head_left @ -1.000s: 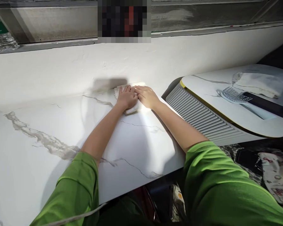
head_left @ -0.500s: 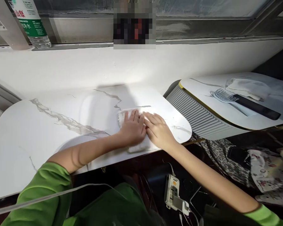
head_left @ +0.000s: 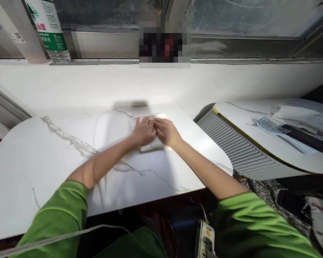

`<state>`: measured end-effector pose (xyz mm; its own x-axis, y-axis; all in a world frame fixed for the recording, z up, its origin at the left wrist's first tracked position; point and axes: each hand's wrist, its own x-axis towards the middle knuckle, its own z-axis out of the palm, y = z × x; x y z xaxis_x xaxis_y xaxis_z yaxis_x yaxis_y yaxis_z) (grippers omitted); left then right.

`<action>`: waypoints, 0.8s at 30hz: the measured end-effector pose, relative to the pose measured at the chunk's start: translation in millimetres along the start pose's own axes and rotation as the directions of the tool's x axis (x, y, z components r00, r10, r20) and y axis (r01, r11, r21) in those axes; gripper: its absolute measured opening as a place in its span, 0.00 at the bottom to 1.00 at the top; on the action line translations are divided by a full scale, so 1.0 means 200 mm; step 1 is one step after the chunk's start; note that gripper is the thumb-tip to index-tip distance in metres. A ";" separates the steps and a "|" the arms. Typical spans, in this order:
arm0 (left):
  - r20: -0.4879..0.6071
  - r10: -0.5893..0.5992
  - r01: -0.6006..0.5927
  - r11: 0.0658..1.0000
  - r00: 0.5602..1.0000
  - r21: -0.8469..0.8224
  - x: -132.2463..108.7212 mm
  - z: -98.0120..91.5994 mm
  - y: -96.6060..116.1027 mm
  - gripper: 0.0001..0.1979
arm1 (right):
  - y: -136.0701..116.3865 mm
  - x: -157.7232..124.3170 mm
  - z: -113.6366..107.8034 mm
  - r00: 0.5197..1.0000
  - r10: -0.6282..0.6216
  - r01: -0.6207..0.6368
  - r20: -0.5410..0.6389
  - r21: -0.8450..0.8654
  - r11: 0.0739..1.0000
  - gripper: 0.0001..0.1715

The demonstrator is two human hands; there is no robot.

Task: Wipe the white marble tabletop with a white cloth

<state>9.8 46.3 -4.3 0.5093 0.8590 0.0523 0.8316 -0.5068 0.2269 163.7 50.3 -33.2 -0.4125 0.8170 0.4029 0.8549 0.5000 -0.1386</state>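
Note:
A folded white cloth (head_left: 151, 147) lies on the white, grey-veined tabletop (head_left: 59, 161), toward its back edge by the wall. My left hand (head_left: 144, 133) rests flat on the cloth, its fingers stretched forward. Right beside it, my right hand (head_left: 167, 132) also presses down on the cloth, fingers extended and angled toward the left hand. The two hands touch at the fingers and thumbs. Most of the cloth is hidden beneath them; its front corner and left edge show.
On the window ledge stand a water bottle (head_left: 54, 39) and a taller translucent bottle (head_left: 29, 43). A second table (head_left: 244, 118) at the right holds a hairbrush (head_left: 270, 126), a dark comb (head_left: 309, 139) and a white cloth (head_left: 301, 116). Below hangs a power strip (head_left: 205, 236); a pale cable (head_left: 56, 236) crosses in front.
Both hands have slid the cloth away from the front edge toward the wall and slightly left. The camera view has shifted, so the bottles and window ledge appear lower.

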 end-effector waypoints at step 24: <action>-0.018 -0.034 0.035 0.999 0.999 0.027 -0.33 -0.03 -0.06 0.28 | -0.34 -0.13 -0.01 1.000 0.008 -0.008 -0.001 -0.015 1.000 0.29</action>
<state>-35.2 -4.7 -4.0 0.4762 0.8772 0.0621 0.8545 -0.4782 0.2026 116.7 -6.1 -33.3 -0.4054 0.8209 0.4023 0.8627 0.4891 -0.1286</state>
